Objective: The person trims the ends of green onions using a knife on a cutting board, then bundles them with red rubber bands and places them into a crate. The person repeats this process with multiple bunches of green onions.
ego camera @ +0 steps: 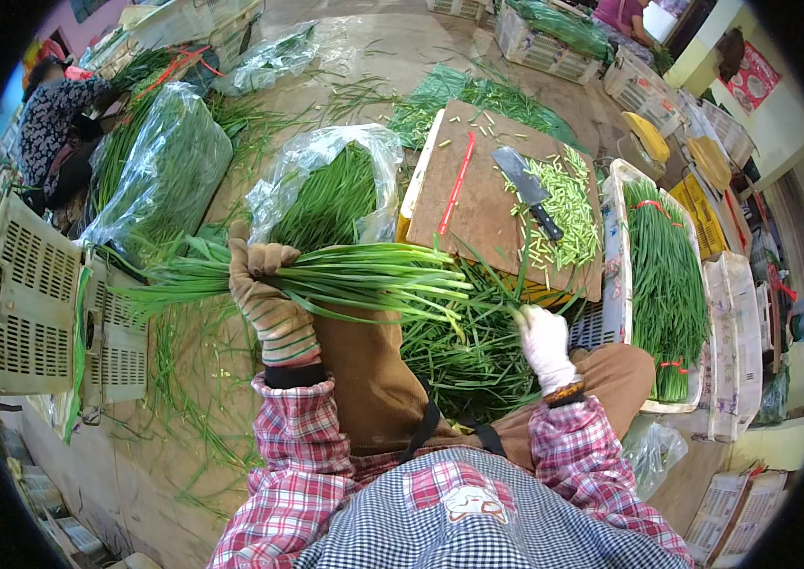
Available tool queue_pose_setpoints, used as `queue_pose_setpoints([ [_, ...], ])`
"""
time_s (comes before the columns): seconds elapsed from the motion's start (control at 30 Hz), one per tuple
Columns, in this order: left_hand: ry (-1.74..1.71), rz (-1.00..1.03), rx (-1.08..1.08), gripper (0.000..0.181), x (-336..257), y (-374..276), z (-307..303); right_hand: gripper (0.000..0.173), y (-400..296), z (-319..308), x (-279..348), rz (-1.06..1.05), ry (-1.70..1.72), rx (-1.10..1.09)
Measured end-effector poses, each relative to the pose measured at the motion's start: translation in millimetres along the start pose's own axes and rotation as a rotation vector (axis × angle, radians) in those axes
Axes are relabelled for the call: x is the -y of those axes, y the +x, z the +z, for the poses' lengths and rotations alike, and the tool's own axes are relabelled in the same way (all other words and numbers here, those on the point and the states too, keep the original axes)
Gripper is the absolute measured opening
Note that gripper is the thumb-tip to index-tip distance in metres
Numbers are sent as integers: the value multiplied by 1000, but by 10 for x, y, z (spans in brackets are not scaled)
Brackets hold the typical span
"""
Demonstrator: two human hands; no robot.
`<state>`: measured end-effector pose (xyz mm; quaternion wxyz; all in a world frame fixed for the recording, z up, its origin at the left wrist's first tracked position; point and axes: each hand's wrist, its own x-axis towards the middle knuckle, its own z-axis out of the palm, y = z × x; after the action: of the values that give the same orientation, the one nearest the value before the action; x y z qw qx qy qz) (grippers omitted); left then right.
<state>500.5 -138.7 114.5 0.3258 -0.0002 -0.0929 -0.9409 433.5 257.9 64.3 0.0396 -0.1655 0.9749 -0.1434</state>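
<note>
My left hand [263, 288], in a tan knitted glove, is closed around a bunch of green garlic chives [373, 277], their pale cut ends pointing right. My right hand [543, 338], in a white glove, pinches a few loose green leaves [491, 267]. Below and between the hands lies a heap of loose chive leaves [473, 363]. Beyond it a brown wooden board [487, 213] bears a cleaver [523, 178] with a black handle, a red tie strip [457, 183] and many short cut stem pieces [565, 206].
A clear plastic bag of chives [331, 192] stands ahead. At right, a white crate [622, 284] holds chives tied with red strips. Plastic crates [32, 299] stand at left, near a large bag of greens [167, 171] and a seated person [53, 128]. Another person [622, 25] is at the upper right.
</note>
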Motion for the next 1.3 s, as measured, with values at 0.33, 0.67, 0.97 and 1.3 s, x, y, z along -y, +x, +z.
queue_pose_setpoints([
  [0.33,-54,-34,469,43,-40,132,-278,33,685,-419,1205,-201,1093,115],
  [0.67,-164,-181,223,48,-143,188,-432,16,522,-246,710,0,1798,-142],
  [0.97,-75,-98,99,37,-14,42,-105,53,167,-795,1343,-564,390,-228],
  [1.3,-134,-63,-60,29,-7,96,-247,21,321,-557,727,28,1245,-178],
])
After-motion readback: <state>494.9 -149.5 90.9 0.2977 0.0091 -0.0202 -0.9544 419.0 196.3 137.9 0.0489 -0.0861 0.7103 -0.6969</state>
